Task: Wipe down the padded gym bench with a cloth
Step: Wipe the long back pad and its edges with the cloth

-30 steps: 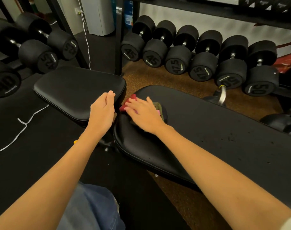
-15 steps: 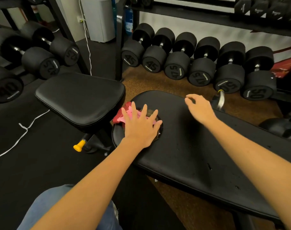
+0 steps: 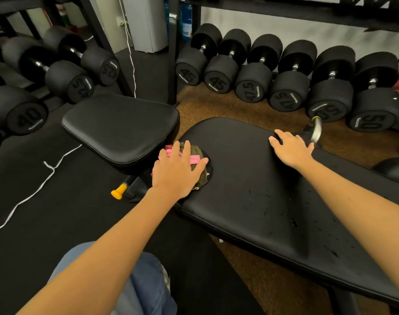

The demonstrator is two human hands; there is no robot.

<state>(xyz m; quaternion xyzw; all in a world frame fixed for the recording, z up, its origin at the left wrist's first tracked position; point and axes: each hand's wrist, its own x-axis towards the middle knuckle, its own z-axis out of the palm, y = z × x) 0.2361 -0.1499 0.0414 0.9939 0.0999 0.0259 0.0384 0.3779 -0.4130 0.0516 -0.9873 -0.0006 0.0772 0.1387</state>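
Rubber gym flooring, black on the near side and brown further back, runs beneath a low rack of black round-headed dumbbells [image 3: 253, 73] lined up from 12 to 2 o'clock. Before them sits the long black padded vinyl bench pad [image 3: 250, 183], which serves as the counter for this job, with a separate black square seat pad [image 3: 121, 130] at 10 o'clock and a yellow-tipped adjustment knob [image 3: 118, 192] below the gap between them.

A bunched pink and olive-green cloth [image 3: 197, 159] lies at the bench pad's 9 o'clock end, flattened under the left hand [image 3: 178, 171], whose fingers are spread straight and pressing down rather than curling round it. At 2 o'clock the right hand [image 3: 291, 148] lies flat on the pad's far edge with relaxed fingers, holding nothing, apparently bracing.

Wiping looks barely begun: droplets and dark flecks [image 3: 291, 220] dot the pad toward 4 o'clock, well apart from the cloth. To do this stroke well, the palm should probably keep even weight on the cloth and draw it lengthwise toward those flecks in overlapping passes, following the rounded edges. Bunched fabric may roll or slip out, so flattening it first would help. The bracing hand will need to shift clear ahead of the cloth.
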